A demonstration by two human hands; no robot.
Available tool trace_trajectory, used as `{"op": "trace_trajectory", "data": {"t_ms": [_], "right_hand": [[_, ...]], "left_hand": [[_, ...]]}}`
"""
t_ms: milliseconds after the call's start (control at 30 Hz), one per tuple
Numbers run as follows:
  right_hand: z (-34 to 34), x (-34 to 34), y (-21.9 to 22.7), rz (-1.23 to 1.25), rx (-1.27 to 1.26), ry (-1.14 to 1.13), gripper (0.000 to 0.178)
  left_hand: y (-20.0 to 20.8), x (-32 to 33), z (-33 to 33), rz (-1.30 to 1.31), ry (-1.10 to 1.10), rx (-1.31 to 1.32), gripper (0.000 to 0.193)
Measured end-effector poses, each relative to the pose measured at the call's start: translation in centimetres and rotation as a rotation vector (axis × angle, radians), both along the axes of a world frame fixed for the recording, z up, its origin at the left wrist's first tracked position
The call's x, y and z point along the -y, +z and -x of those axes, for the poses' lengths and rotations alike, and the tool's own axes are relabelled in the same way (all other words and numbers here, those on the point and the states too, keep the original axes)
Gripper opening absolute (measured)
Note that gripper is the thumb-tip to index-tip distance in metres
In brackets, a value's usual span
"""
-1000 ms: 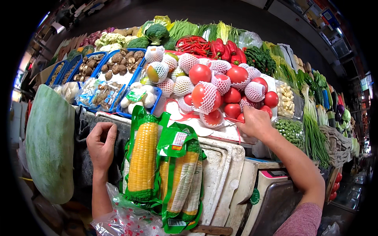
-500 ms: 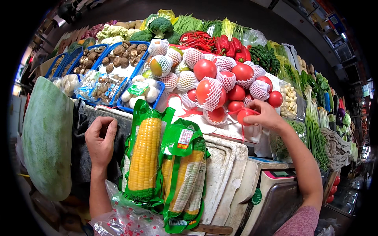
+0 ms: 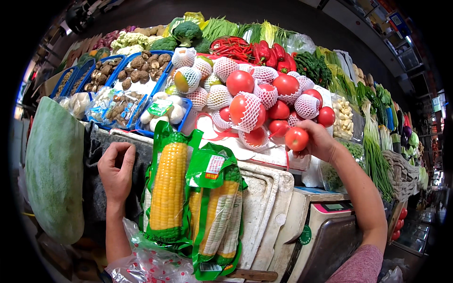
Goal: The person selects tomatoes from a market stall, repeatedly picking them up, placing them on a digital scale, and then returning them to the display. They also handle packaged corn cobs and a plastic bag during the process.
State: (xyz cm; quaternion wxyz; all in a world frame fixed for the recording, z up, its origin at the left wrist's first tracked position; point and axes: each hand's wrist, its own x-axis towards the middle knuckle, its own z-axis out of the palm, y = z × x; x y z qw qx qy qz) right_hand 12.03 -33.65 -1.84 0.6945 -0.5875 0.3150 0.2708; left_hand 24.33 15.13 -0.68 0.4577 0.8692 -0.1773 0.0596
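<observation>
A small red tomato is held in the fingertips of my right hand, raised at the front right edge of the heap of tomatoes. The other tomatoes lie behind it, several in white foam nets. A thin red strip hangs down beside the fingers. My left hand is loosely curled over a dark cloth, with nothing visible in it. A clear plastic bag with red dots hangs about my left forearm. Between my arms lie green-wrapped corn cobs.
A long pale-green winter melon stands at the left. A scale with a metal plate sits at the lower right, beside stacked white foam lids. Blue trays of mushrooms, red chillies and leafy vegetables fill the stall behind.
The tomato in my right hand has come up and slightly toward me, clear of the heap's edge. My left hand stays curled and has shifted a little left and down in the picture.
</observation>
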Motion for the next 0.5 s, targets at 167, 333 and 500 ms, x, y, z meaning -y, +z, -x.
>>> {"op": "trace_trajectory", "data": {"t_ms": [167,333,500], "right_hand": [[0.2,-1.5,-0.2,1.101,0.310,0.626,0.037],[-1.1,3.2,4.0,1.261,0.320,0.310,0.034],[0.6,7.6,6.3,1.423,0.056,0.364,0.038]], "left_hand": [[-0.2,-0.1,0.0,0.008,0.001,-0.004,0.008],[-0.2,-0.1,0.1,0.017,-0.006,-0.028,0.008],[0.1,0.0,0.1,0.018,-0.008,-0.022,0.009]]}}
